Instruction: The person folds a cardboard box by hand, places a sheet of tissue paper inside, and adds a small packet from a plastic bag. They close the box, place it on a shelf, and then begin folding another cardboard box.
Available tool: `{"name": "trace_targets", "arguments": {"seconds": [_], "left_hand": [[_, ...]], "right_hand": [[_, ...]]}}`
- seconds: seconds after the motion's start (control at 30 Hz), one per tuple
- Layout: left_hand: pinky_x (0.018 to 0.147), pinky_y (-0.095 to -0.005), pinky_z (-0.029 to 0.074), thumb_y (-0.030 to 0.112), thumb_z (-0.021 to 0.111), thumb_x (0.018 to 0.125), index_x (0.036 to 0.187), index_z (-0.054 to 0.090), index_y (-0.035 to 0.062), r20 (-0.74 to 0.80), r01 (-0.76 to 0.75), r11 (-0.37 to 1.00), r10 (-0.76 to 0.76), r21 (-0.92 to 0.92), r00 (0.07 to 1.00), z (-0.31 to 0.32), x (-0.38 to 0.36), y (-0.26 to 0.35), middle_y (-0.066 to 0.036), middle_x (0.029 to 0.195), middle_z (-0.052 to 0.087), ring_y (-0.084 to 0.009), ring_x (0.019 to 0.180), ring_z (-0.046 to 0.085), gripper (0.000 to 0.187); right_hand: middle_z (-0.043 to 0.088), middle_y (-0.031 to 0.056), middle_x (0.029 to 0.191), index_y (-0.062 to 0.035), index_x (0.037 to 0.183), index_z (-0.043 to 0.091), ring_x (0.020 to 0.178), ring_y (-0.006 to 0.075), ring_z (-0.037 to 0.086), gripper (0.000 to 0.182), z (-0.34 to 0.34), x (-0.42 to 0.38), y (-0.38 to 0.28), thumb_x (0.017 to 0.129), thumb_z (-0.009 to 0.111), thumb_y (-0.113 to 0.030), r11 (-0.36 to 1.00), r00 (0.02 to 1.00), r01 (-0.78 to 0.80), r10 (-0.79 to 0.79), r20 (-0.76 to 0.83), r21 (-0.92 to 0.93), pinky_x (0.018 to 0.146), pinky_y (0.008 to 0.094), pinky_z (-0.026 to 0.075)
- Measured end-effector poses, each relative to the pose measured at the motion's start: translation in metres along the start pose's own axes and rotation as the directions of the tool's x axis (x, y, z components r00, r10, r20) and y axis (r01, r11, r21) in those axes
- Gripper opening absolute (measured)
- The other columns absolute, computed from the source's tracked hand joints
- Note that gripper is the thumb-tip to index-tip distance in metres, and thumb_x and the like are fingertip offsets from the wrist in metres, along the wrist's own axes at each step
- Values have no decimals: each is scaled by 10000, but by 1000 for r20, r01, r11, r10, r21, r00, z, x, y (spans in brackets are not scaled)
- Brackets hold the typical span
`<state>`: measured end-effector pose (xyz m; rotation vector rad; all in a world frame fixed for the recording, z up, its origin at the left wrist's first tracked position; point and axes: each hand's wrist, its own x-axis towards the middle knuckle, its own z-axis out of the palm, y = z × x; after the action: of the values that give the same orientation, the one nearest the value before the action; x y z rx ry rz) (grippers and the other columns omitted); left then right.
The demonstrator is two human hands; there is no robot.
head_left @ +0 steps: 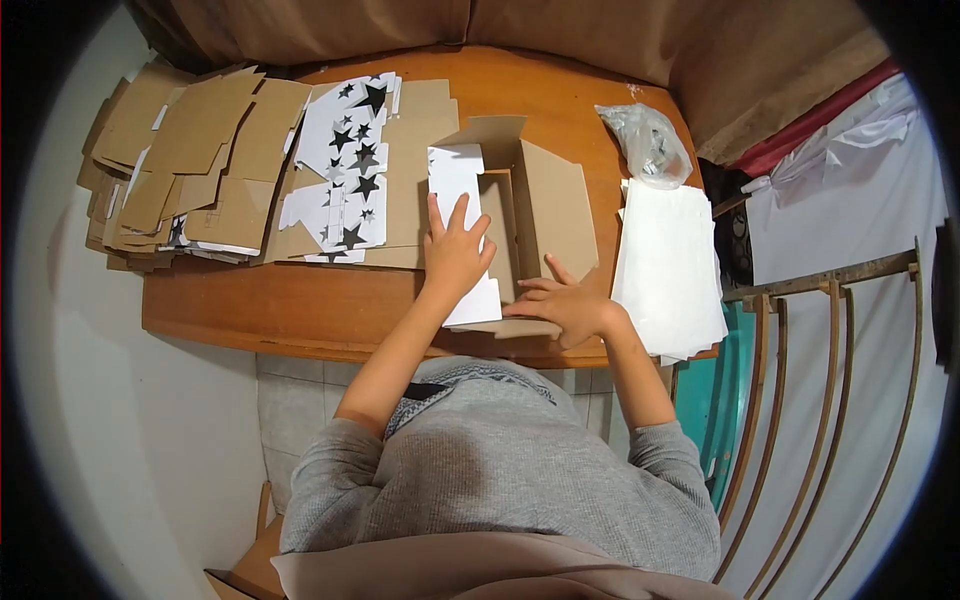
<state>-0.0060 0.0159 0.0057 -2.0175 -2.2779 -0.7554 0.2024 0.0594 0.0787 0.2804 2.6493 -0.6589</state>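
Observation:
A partly folded cardboard box [560, 205] stands in front of me with its brown inside facing up and its flaps spread. My left hand [458, 255] lies on the white outer panel [456, 180] at the box's left side, fingers spread. At the near right corner of the box, my right hand [562, 305] rests with its fingers reaching over the near edge and inner side; the fingers are apart. Part of the near flap [525, 327] is hidden under that hand.
Flat cardboard pieces [200, 150] are piled at the left. Beside them lies a white sheet with black stars [350, 150]. White paper sheets [668, 270] and a clear plastic bag [645, 145] sit at the right of the wooden table [280, 310]. A wooden rack [830, 380] stands beyond.

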Motion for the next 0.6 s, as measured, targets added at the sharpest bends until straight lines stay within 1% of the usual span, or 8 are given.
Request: {"name": "trace_targets", "arguments": {"seconds": [0.07, 0.1, 0.23, 0.27, 0.33, 0.43, 0.5, 0.6], "left_hand": [[780, -614, 477, 252, 573, 808, 1070, 610, 173, 41, 12, 1000, -12, -17, 999, -3, 2, 1, -119, 1417, 359, -533, 1346, 136, 276], [771, -621, 488, 252, 565, 820, 1060, 614, 175, 73, 28, 999, -26, -26, 997, -5, 3, 1, -118, 1422, 359, -539, 1350, 122, 257], [765, -621, 505, 254, 554, 834, 1036, 617, 177, 48, 36, 999, -35, -20, 998, -5, -1, -5, -112, 1411, 375, -550, 1341, 136, 225], [802, -619, 493, 245, 557, 832, 1022, 619, 164, 10, 23, 995, -22, -95, 1000, -5, -2, -7, -121, 1406, 380, -563, 1326, 162, 216], [840, -616, 482, 235, 560, 831, 1009, 620, 150, -34, 5, 986, -11, -169, 999, -7, -2, -10, -130, 1402, 386, -577, 1311, 188, 206], [978, -614, 384, 191, 570, 822, 992, 616, 103, -86, -40, 958, 16, -284, 996, -9, -1, -11, -172, 1380, 391, -569, 1281, 261, 197], [1074, -599, 257, 149, 578, 809, 980, 615, 62, -171, -104, 929, 45, -354, 984, -9, -1, -12, -212, 1350, 400, -539, 1264, 311, 195], [1096, -586, 215, 132, 577, 806, 981, 611, 50, -193, -118, 916, 45, -384, 980, -8, -3, -13, -227, 1333, 406, -513, 1256, 335, 196]], "right_hand": [[573, 66, 1253, -199, 1243, 580, 1322, 270, 387, 608, 8, -1, -2, 679, 783, -296, 984, 982, 29, 5, -191, 174, 1150, 545, 29], [643, 49, 1127, -159, 1078, 678, 1242, 252, 476, 487, 10, 2, -5, 690, 777, -436, 958, 953, 33, 56, -296, 285, 1148, 541, 38], [689, 83, 845, -74, 915, 701, 844, 214, 657, 359, 30, 18, 1, 764, 739, -398, 845, 804, 7, 313, -505, 535, 1158, 467, 143], [689, 83, 845, -74, 915, 701, 844, 214, 657, 359, 36, 22, -1, 764, 739, -398, 844, 806, 9, 312, -504, 536, 1158, 467, 143], [668, 118, 806, -46, 955, 667, 690, 215, 639, 346, 42, 30, -4, 791, 733, -343, 846, 618, -52, 445, -648, 531, 990, 385, 416], [633, 149, 862, -36, 995, 621, 747, 291, 587, 343, 41, 33, -16, 783, 730, -282, 665, 509, -18, 649, -565, 747, 808, 388, 470], [618, 157, 866, -33, 999, 604, 757, 307, 584, 338, 45, 40, -15, 784, 728, -262, 705, 470, -14, 631, -617, 709, 743, 385, 463], [600, 172, 852, -25, 988, 582, 771, 325, 577, 322, 48, 48, -18, 790, 717, -240, 724, 396, -30, 642, -657, 689, 687, 386, 458]]}}
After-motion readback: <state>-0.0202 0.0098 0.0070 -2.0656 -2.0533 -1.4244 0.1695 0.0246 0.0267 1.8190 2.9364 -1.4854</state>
